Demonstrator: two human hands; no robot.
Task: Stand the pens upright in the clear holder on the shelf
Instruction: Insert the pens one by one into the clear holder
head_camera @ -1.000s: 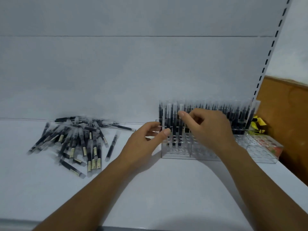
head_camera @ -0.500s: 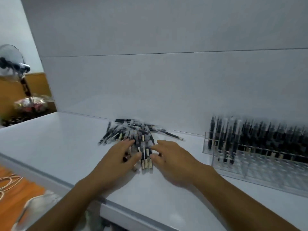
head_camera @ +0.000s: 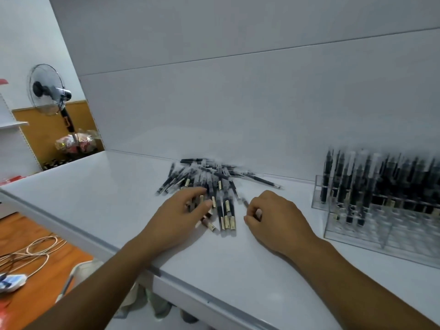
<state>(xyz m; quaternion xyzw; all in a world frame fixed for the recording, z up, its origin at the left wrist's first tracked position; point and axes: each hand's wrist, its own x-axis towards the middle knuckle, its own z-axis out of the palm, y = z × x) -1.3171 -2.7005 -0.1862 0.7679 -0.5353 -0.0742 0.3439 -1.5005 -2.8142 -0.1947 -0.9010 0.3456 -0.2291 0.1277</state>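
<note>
**Black pens in a heap, both hands down among them**

The loose pens (head_camera: 209, 184) lie fanned in a heap toward the back edge of the shelf (head_camera: 119, 210), about midway along it. The clear holder (head_camera: 357, 236) stands toward the right end. Its back rows are filled with standing pens (head_camera: 345, 186) and its front cells are bare (the blur there hides any count).

The left hand (head_camera: 178, 217) lies on the heap's near left side, fingers over several barrels. Whether it has closed on any of them I cannot tell. The right hand (head_camera: 276, 220) sits just beside the heap's right side with its fingers curled in. It seems to pinch a stray pen (head_camera: 244, 201) between thumb and fingertips, the dark end poking out.

To my eye this is the picking-up step. The next move calls for lifting what is gathered clear of the heap without dragging neighbours along. Then comes the carry to the right, turning each pen upright over a bare front cell before letting go.
</note>
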